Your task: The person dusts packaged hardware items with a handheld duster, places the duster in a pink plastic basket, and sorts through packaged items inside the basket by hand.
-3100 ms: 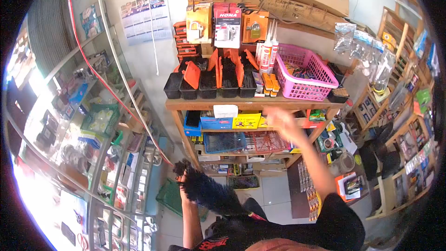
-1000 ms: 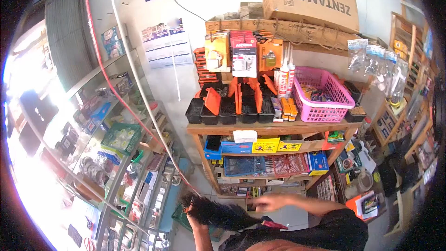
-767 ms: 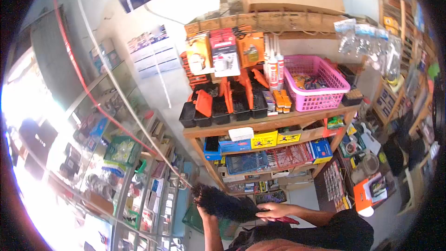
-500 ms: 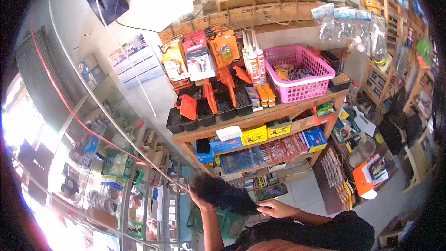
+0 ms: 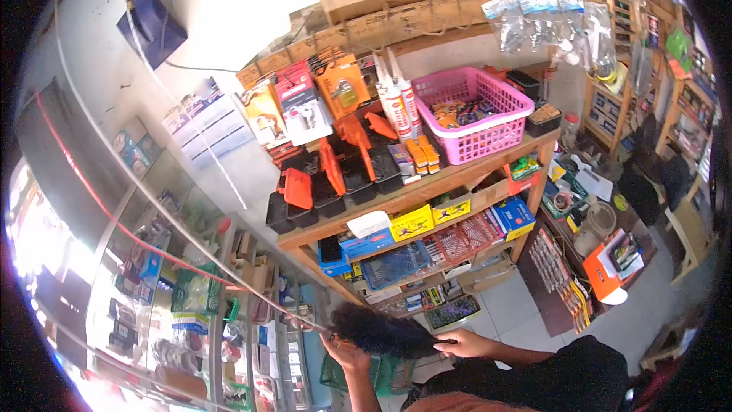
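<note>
A black, fluffy duster (image 5: 385, 333) is stretched between my two hands, low in the middle of the view. My right hand (image 5: 467, 343) is closed on its right end, thumb and fingers pinched together. At its left end, my left hand (image 5: 348, 355) curls against the dark fibres, with part of the fingers hidden. A long thin pale strip (image 5: 221, 255) runs from the upper left down to beside my left hand; whether the hand touches it I cannot tell. Below the duster lies a green basket (image 5: 395, 374).
A wooden shelf (image 5: 457, 179) ahead bears black bins, hanging packs (image 5: 303, 107), sealant tubes (image 5: 393, 103) and a pink basket (image 5: 476, 141). To the left stands a glass case (image 5: 221, 320) full of goods. An orange box (image 5: 606, 267) lies at the right.
The view has shifted, so the shelf appears further left. Both hands and the duster sit slightly lower and further right in the picture, still held between them.
</note>
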Tool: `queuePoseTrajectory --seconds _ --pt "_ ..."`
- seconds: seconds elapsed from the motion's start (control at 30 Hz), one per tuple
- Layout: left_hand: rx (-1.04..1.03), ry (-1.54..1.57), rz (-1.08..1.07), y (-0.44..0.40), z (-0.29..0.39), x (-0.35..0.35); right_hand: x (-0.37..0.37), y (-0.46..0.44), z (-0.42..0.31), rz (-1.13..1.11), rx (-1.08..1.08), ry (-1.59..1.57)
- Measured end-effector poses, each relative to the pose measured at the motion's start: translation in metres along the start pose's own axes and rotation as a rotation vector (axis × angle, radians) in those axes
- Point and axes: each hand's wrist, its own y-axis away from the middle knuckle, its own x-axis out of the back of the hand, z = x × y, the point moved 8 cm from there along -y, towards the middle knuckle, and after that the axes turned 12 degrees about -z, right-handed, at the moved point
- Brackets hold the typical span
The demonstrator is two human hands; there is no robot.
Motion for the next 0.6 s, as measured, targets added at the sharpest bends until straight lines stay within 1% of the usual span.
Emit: queuePoseTrajectory --seconds 0.07,0.1,0.17,0.2,0.23,0.27,0.3,0.33,0.4,0.47,0.5,0.53,0.57,0.6 --pt "0.019 0.037 0.091 0.013 0.003 0.009 -0.01 -0.002 0.002 -0.047 -0.052 0.016" --pt "0.031 0.029 -0.01 0.015 0.004 0.005 -0.02 -0.006 -0.011 -0.168 0.087 0.04" --pt "0.063 0.013 -0.197 0.032 0.003 0.004 -0.029 -0.004 -0.009 -0.287 -0.037 0.045" --pt "0.004 0.018 -0.269 0.034 0.007 0.015 -0.033 -0.003 -0.008 -0.335 -0.1 0.025" --pt "-0.057 0.022 -0.34 0.028 0.011 0.032 -0.03 -0.004 -0.015 -0.284 -0.066 0.032" --pt "-0.119 0.023 -0.412 0.032 0.019 0.032 -0.026 -0.005 -0.019 -0.233 -0.03 0.04" --pt "-0.102 0.124 -0.41 0.042 0.022 0.038 -0.023 -0.009 -0.029 -0.196 0.077 0.083" --pt "-0.082 0.224 -0.411 0.054 0.027 0.044 -0.018 -0.006 -0.027 -0.1 0.002 0.01" --pt "-0.089 0.26 -0.229 0.074 0.031 0.034 -0.02 -0.012 -0.027 -0.039 0.073 -0.117" --pt "-0.148 0.132 0.127 0.08 0.032 0.03 -0.027 -0.012 -0.017 -0.171 -0.059 -0.07" --pt "-0.15 0.073 0.011 0.077 0.031 0.032 -0.027 -0.013 -0.013 -0.236 -0.123 -0.044" --pt "-0.151 0.015 -0.104 0.074 0.025 0.045 -0.026 -0.014 -0.015 -0.303 -0.075 0.03" --pt "-0.148 -0.044 -0.214 0.073 0.021 0.035 -0.028 -0.013 -0.015 -0.37 -0.029 0.1" --pt "-0.045 -0.14 0.127 0.068 0.009 0.06 -0.031 -0.012 -0.014 -0.436 0.015 0.168"
